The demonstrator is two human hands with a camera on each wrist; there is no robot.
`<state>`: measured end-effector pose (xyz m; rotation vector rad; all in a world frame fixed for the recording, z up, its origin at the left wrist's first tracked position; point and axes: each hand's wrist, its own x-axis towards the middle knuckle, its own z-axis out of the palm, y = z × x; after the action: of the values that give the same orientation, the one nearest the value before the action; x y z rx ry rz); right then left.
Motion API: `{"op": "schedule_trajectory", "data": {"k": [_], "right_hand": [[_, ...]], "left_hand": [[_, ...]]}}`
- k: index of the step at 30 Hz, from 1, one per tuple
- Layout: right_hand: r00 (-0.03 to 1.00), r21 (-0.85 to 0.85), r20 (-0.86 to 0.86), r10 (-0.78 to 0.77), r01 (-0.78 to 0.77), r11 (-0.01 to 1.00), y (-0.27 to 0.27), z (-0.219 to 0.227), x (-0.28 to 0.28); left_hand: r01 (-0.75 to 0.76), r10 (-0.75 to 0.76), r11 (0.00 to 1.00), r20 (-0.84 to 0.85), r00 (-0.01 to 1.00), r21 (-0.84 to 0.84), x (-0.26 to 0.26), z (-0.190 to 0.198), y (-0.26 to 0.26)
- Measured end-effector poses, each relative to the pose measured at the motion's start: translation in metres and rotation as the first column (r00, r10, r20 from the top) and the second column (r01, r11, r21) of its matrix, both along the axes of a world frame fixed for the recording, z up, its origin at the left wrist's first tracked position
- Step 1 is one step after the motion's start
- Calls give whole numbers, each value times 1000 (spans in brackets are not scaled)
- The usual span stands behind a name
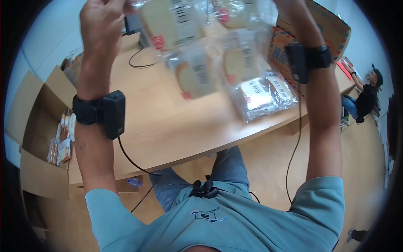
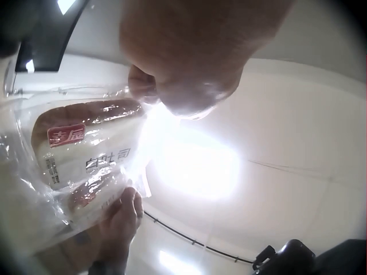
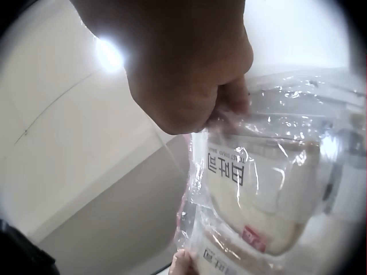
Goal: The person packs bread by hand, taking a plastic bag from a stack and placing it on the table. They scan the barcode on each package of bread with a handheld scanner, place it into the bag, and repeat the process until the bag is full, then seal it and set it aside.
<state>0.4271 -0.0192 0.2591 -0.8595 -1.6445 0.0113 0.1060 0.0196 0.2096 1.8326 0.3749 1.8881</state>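
Note:
High at the top of the head view, my left hand (image 1: 100, 25) and my right hand (image 1: 291, 9) grip clear plastic packaging on opposite sides. Wrapped bread slices (image 1: 168, 23) with red labels show between them, blurred lower down. In the left wrist view, curled fingers of my left hand (image 2: 189, 63) are beside a bread pack (image 2: 86, 134). My right hand (image 3: 183, 69) pinches the plastic edge above another pack (image 3: 258, 183) in the right wrist view. Below, wrapped packs (image 1: 255, 93) lie in clear plastic near the table's edge; whether it is the same bag, I cannot tell.
An open carton (image 1: 46, 122) with wrapped bread stands left of the wooden table (image 1: 142, 113). A printed carton (image 1: 282, 47) stands at the right. Thin cables hang from both wrist cameras. Another person (image 1: 366, 94) is at the far right.

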Motion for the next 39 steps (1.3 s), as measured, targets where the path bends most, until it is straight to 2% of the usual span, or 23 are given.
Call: {"op": "schedule_trajectory", "data": {"k": [2, 3, 4, 5, 6, 8, 9, 10, 11, 12, 13, 15, 19, 22, 25, 27, 30, 31, 33, 34, 35, 36, 39], "right_hand": [[994, -51, 100, -53, 58, 997, -12, 4, 40], [996, -214, 4, 84, -81, 973, -23, -2, 43], [972, -355, -116, 203, -232, 906, -29, -8, 50], [974, -352, -113, 199, -226, 908, -13, -14, 74], [966, -285, 220, 137, -71, 956, 18, -26, 112], [731, -1, 680, -63, 87, 996, 59, -62, 159], [964, -553, 259, 56, 100, 828, 64, -75, 159], [864, -279, 501, 49, 107, 954, 89, -101, 179], [905, -413, 425, 33, 161, 896, 113, -124, 196], [994, -647, -101, -39, -36, 761, 120, -143, 188], [995, -767, 66, -77, 100, 633, 122, -147, 180], [920, -663, 366, -143, 366, 654, 123, -159, 168], [969, -782, 197, -150, 248, 572, 142, -188, 172], [870, -616, 453, -195, 463, 637, 149, -205, 174], [726, -415, 630, -274, 613, 672, 127, -201, 153], [580, -256, 757, -302, 688, 679, 120, -198, 150], [486, -36, 729, -482, 731, 682, 100, -189, 123], [483, -33, 730, -484, 731, 681, 98, -189, 122], [527, -207, 807, -266, 675, 708, 95, -193, 121], [528, -177, 826, -197, 576, 798, 90, -197, 119], [526, -173, 827, -199, 575, 799, 88, -196, 117], [523, -245, 837, -159, 619, 747, 87, -195, 115], [477, -288, 871, -122, 695, 659, 91, -180, 109]], "left_hand": [[261, -253, 957, 75, 965, -125, 51, -7, 1], [343, -326, 924, 120, 938, -169, 70, -17, 8], [300, -297, 928, 48, 954, -219, 82, -28, 15], [252, -269, 931, -27, 963, -262, 94, -39, 23], [261, -270, 903, 22, 963, -340, 112, -51, 26], [286, -274, 835, 96, 957, -470, 143, -80, 42], [304, -281, 796, 124, 952, -524, 155, -95, 53], [280, -256, 773, 124, 959, -569, 166, -111, 66], [255, -231, 748, 120, 966, -613, 174, -127, 80], [255, -232, 749, 119, 965, -611, 181, -145, 95], [221, -215, 707, 93, 972, -672, 186, -162, 111], [190, -205, 655, 70, 976, -731, 193, -181, 130], [155, -247, 565, 13, 969, -811, 196, -198, 147], [107, -233, 523, -21, 972, -846, 198, -210, 151], [-81, -135, 580, -193, 972, -811, 200, -233, 159], [-377, 149, 699, -391, 908, -608, 203, -244, 162], [-522, 354, 735, -412, 839, -433, 200, -235, 155], [-520, 354, 736, -409, 841, -434, 197, -230, 147], [-387, 308, 903, -349, 885, -185, 191, -219, 130], [-387, 310, 904, -345, 886, -183, 189, -221, 132], [-309, 214, 947, -532, 819, -94, 187, -224, 134], [-209, 134, 978, -698, 703, -24, 185, -227, 136], [-170, 34, 977, -685, 728, -132, 180, -230, 127]]}}
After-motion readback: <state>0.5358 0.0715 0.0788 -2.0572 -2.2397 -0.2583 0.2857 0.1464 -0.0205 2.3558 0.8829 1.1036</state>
